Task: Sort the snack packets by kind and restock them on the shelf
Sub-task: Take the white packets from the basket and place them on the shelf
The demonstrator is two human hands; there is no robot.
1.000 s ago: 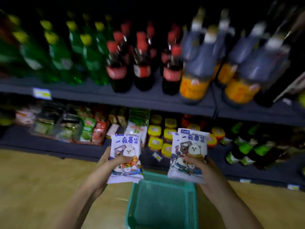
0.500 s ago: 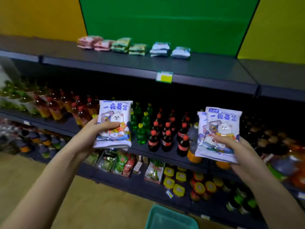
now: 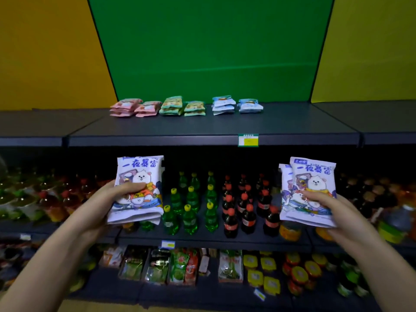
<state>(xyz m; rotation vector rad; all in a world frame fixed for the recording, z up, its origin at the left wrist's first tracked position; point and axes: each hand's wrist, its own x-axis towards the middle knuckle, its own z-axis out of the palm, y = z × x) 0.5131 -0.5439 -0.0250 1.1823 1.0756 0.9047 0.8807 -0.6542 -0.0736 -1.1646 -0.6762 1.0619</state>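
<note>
My left hand (image 3: 105,203) grips a small stack of white-and-blue snack packets (image 3: 140,176) with a cartoon dog, thumb across the front. My right hand (image 3: 331,206) grips another stack of the same packets (image 3: 310,176), two fronts showing. Both stacks are held upright in front of the bottle shelf, below the top shelf (image 3: 202,129). At the back of the top shelf lie sorted piles: pink packets (image 3: 135,107), green packets (image 3: 182,105) and white-blue packets (image 3: 236,105).
A yellow price tag (image 3: 248,140) hangs on the top shelf's front edge. Green bottles (image 3: 191,206) and red-capped cola bottles (image 3: 245,206) fill the middle shelf. Snack boxes and yellow tubs (image 3: 263,269) fill the shelf below. Green and yellow panels back the shelving.
The view has tilted up from the teal basket on the floor to the top shelf. Both hands have risen with their packets, still gripping them, and moved further apart.
</note>
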